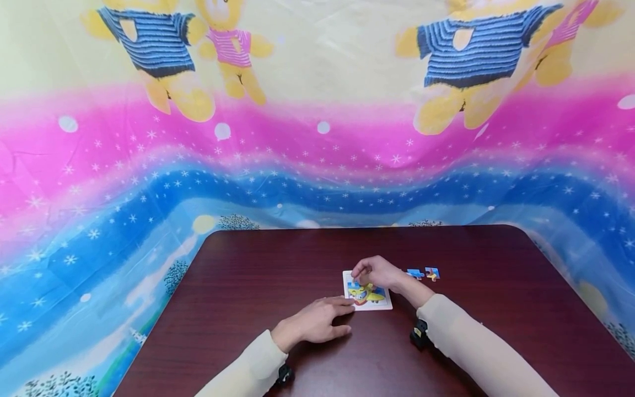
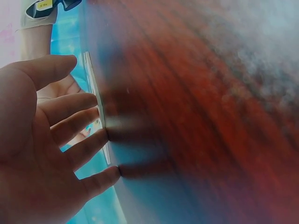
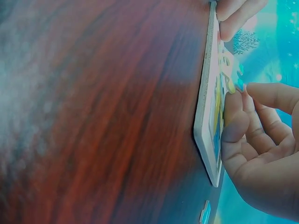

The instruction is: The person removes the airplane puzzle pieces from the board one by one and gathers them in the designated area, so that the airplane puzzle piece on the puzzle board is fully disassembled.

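A small white-bordered jigsaw puzzle board (image 1: 381, 307) lies flat on the table, with a yellow and blue cartoon picture partly filled in. My right hand (image 1: 381, 272) is over its upper part. In the right wrist view, the thumb and index finger pinch a yellow and light-blue puzzle piece (image 3: 232, 71), tilted up from the board's face. My left hand (image 1: 317, 321) rests at the board's lower left corner, fingers stretched out and fingertips touching its edge; the left wrist view shows these fingers (image 2: 77, 126) spread along that edge. My right hand hides part of the picture.
Two loose puzzle pieces, a blue one (image 1: 414, 273) and a blue, red and yellow one (image 1: 432, 273), lie right of the board behind my right forearm. The dark red-brown table (image 1: 258, 275) meets a printed cloth backdrop (image 1: 297, 165) at its far edge.
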Demonstrator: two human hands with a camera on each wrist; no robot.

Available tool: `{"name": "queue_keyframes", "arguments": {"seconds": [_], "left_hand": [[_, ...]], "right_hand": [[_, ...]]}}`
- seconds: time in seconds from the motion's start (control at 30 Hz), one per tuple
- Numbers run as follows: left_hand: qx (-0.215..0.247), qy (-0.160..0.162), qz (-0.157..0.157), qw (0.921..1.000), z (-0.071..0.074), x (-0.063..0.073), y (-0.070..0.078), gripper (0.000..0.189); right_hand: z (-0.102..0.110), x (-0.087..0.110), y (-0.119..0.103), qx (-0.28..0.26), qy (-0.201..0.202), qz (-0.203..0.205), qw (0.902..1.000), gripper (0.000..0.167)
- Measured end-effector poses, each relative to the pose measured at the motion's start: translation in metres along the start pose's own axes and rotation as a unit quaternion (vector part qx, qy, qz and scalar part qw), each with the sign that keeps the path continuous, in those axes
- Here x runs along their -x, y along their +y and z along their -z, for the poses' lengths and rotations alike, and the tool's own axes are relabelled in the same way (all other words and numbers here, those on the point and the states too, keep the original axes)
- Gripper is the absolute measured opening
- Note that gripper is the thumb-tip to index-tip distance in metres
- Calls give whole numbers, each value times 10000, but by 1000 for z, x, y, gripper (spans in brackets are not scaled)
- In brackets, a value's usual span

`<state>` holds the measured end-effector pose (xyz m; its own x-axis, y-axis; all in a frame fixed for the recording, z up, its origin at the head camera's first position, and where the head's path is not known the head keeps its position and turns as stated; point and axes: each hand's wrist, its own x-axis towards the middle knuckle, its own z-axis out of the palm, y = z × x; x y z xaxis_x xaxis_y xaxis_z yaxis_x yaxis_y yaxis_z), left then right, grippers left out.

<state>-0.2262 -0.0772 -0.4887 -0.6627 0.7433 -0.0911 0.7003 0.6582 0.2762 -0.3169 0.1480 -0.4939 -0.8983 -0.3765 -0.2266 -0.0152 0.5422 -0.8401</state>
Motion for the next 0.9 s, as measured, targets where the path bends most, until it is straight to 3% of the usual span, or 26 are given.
{"name": "queue_keyframes", "arguments": {"seconds": [0.9], "left_hand": [[14,70,-72,9999,-2,1,-3,51]], "right_hand": [[-2,-4,-2,152,116,-68,9998,9]]}}
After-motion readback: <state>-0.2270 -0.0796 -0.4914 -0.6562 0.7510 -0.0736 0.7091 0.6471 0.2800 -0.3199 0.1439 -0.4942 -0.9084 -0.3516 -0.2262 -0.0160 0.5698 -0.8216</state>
